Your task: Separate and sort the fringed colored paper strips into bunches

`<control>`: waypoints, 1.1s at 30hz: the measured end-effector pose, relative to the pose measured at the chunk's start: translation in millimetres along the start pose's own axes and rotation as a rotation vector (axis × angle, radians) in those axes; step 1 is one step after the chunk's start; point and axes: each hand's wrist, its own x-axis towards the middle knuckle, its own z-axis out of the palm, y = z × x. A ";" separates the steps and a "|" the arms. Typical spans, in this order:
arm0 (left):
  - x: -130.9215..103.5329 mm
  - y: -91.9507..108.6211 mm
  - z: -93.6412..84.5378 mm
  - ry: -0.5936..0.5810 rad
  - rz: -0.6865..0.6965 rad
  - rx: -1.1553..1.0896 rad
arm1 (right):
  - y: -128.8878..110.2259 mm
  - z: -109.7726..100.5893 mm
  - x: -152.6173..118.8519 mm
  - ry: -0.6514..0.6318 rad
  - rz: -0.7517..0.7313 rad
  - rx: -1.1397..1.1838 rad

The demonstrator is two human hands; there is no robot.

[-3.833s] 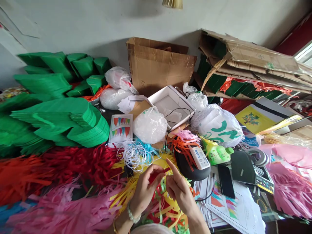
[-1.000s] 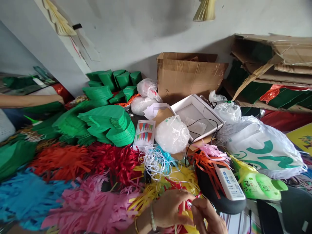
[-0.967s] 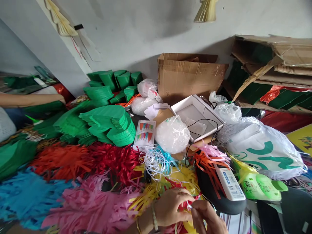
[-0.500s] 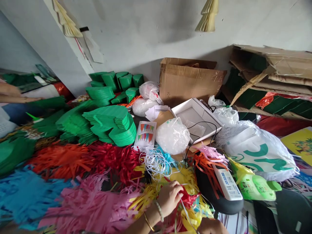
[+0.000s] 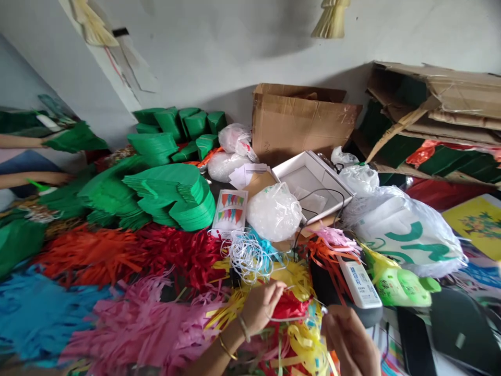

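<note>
My left hand (image 5: 264,307), with a beaded bracelet and a gold bangle at the wrist, is closed in a pinch on a thin white cord (image 5: 287,319). The cord loops across to my right hand (image 5: 349,337), whose fingers are closed around its other stretch. Between and behind the hands lies a red tissue tassel (image 5: 291,306); whether the cord passes through it I cannot tell. Yellow fringed strips (image 5: 307,344) lie below, partly hidden by my hands. A tangled bundle of white cord (image 5: 250,258) rests just beyond my left hand.
Heaps of pink (image 5: 136,324), blue (image 5: 47,308), orange (image 5: 92,256) and red fringe (image 5: 180,253) spread leftward. Green felt stacks (image 5: 168,193) stand behind. A black case (image 5: 324,277), green bottle (image 5: 407,287) and plastic bag (image 5: 410,230) sit right. Another person's hands (image 5: 35,180) handle green felt.
My right hand has risen into view from the bottom edge, and the cord between my hands now forms a loop. At far left, the other person has lifted a green felt piece.
</note>
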 end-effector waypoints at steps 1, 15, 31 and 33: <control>0.1 -0.4 -6.8 0.023 -0.041 -0.052 | 4.6 -7.0 5.6 0.018 0.027 0.035; 30.6 14.3 -19.7 0.080 0.149 -0.411 | 42.6 -31.6 27.1 0.308 0.036 0.289; 61.9 45.5 48.5 -0.111 0.249 0.208 | 24.3 -56.4 18.7 0.604 -0.275 0.229; 59.3 51.3 22.5 -0.095 0.232 0.140 | 31.3 -58.6 15.9 0.603 -0.234 0.215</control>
